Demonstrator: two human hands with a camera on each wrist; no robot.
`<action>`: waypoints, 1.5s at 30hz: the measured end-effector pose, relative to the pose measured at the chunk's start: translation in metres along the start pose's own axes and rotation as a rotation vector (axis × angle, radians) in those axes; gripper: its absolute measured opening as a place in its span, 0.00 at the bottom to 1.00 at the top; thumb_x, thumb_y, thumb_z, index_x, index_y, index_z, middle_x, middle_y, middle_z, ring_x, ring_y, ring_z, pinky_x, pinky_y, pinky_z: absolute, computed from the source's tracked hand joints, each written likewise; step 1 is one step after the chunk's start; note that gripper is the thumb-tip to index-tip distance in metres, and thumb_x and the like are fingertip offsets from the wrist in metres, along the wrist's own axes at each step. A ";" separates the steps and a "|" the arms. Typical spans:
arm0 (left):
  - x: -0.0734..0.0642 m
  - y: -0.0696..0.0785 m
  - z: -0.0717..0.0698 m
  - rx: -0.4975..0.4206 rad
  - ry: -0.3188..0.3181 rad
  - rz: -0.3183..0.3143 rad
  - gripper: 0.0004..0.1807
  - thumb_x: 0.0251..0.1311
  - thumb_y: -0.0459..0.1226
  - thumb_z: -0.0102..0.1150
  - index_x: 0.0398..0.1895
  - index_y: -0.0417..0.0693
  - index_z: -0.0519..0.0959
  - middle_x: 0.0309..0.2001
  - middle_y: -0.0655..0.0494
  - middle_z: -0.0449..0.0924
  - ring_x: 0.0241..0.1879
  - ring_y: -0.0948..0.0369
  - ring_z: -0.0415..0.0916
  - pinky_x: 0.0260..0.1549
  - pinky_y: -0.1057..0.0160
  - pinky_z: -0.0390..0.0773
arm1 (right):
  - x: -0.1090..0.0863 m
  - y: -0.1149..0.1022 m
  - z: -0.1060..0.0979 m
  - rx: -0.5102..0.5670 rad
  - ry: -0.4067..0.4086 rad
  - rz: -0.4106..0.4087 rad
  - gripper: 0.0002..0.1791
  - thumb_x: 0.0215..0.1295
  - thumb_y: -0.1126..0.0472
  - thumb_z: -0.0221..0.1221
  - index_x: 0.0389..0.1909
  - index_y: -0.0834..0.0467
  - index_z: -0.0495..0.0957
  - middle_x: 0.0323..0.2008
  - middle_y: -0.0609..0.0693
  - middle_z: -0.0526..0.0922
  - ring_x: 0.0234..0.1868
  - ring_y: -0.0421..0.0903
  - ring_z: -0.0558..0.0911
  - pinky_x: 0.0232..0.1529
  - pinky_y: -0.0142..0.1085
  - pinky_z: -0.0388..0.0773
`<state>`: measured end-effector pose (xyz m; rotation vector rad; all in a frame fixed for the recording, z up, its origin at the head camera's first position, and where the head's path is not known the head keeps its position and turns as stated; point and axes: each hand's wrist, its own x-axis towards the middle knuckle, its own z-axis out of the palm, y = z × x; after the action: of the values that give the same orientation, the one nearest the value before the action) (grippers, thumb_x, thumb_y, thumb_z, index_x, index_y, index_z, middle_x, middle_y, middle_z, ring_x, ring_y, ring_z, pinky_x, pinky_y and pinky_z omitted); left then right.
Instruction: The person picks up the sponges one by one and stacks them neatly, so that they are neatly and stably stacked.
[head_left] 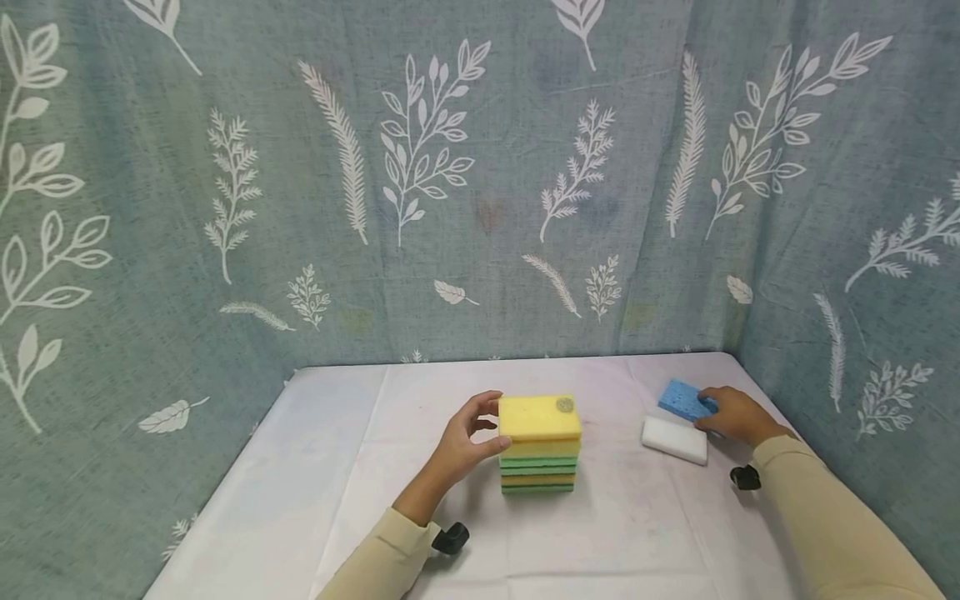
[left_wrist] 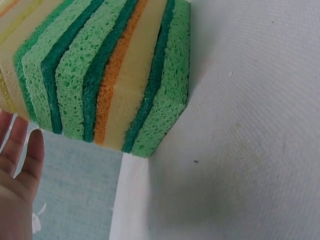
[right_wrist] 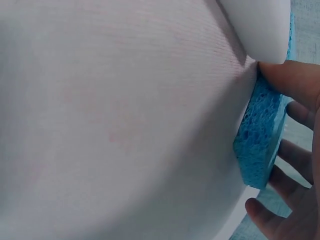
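A stack of sponges (head_left: 538, 467) in green, orange and cream layers stands on the white cloth, with a yellow sponge (head_left: 534, 418) on top. My left hand (head_left: 468, 437) touches the stack's upper left side, its fingers spread and thumb at the near corner. In the left wrist view, the fingers (left_wrist: 16, 145) reach the stack's edge. At the right, my right hand (head_left: 738, 414) holds a blue sponge (head_left: 681, 398) by its right end, thumb on the near side. A white block-shaped sponge (head_left: 675, 440) lies directly in front of the blue one.
White cloth covers the table (head_left: 420, 383). A grey-green curtain (head_left: 480, 183) with white leaf prints surrounds its back and sides. Black wrist devices show at the left cuff (head_left: 451, 538) and the right cuff (head_left: 745, 477).
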<state>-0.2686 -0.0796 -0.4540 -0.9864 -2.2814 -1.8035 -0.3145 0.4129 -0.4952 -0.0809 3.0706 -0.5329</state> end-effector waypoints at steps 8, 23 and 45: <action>0.001 0.001 -0.003 0.003 0.005 0.040 0.35 0.57 0.33 0.67 0.67 0.37 0.65 0.54 0.41 0.74 0.55 0.47 0.70 0.54 0.37 0.69 | -0.003 -0.001 -0.007 0.013 0.067 -0.066 0.36 0.55 0.49 0.68 0.57 0.71 0.72 0.56 0.75 0.70 0.58 0.73 0.67 0.56 0.65 0.65; 0.004 0.006 -0.006 0.118 0.043 0.052 0.31 0.56 0.34 0.68 0.63 0.39 0.71 0.54 0.47 0.75 0.56 0.46 0.71 0.53 0.40 0.71 | -0.011 -0.018 -0.023 -0.055 0.095 -0.240 0.33 0.60 0.48 0.66 0.59 0.66 0.75 0.58 0.71 0.69 0.59 0.71 0.67 0.55 0.65 0.65; 0.005 0.010 -0.007 0.207 0.000 0.098 0.28 0.57 0.35 0.67 0.62 0.39 0.72 0.54 0.48 0.76 0.53 0.48 0.72 0.51 0.43 0.74 | -0.022 -0.068 -0.032 -0.122 0.122 -0.353 0.31 0.60 0.45 0.66 0.59 0.59 0.77 0.59 0.64 0.72 0.61 0.66 0.68 0.57 0.65 0.65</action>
<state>-0.2700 -0.0829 -0.4410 -1.0405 -2.3175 -1.4940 -0.2904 0.3605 -0.4417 -0.6248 3.2203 -0.3697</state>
